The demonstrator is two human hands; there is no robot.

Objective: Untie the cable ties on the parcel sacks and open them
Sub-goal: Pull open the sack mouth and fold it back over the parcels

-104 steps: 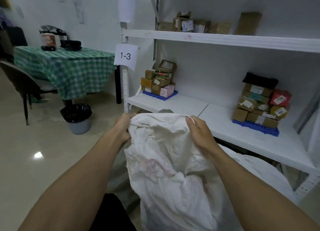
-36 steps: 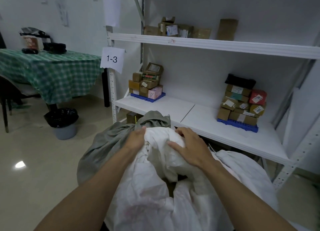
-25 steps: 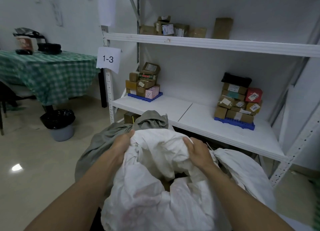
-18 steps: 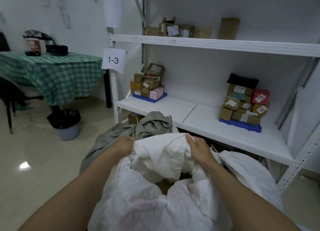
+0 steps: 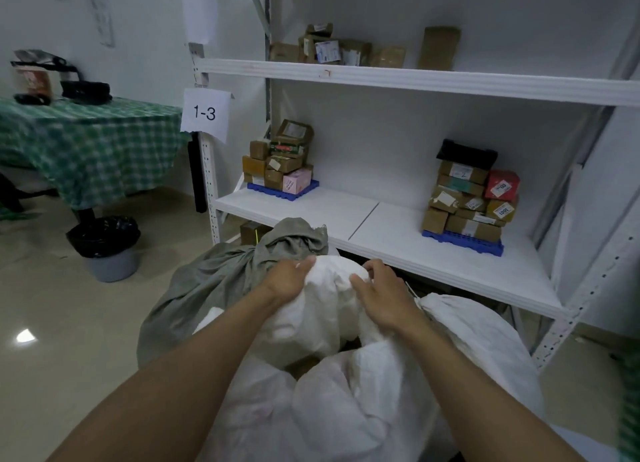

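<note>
A white woven parcel sack (image 5: pixel 332 409) stands in front of me with its mouth open; a dark gap shows brown contents inside. My left hand (image 5: pixel 287 279) and my right hand (image 5: pixel 377 295) both grip the far rim of the mouth, bunched into a rounded fold between them. Behind it on the left stands a grey-green sack (image 5: pixel 214 281), its neck gathered at the top. A second white sack (image 5: pixel 474 333) lies to the right, with a thin white tie at its neck. No cable tie shows on the sack I hold.
A white metal shelf rack (image 5: pixel 433 253) stands just behind the sacks, with small parcels on blue pallets (image 5: pixel 464 243). At the left are a table with a green checked cloth (image 5: pixel 86 139) and a lined bin (image 5: pixel 107 246) on the tiled floor.
My hands have drawn closer together and pushed the far rim of the white sack down and away, folding it over. The sack's mouth stays open.
</note>
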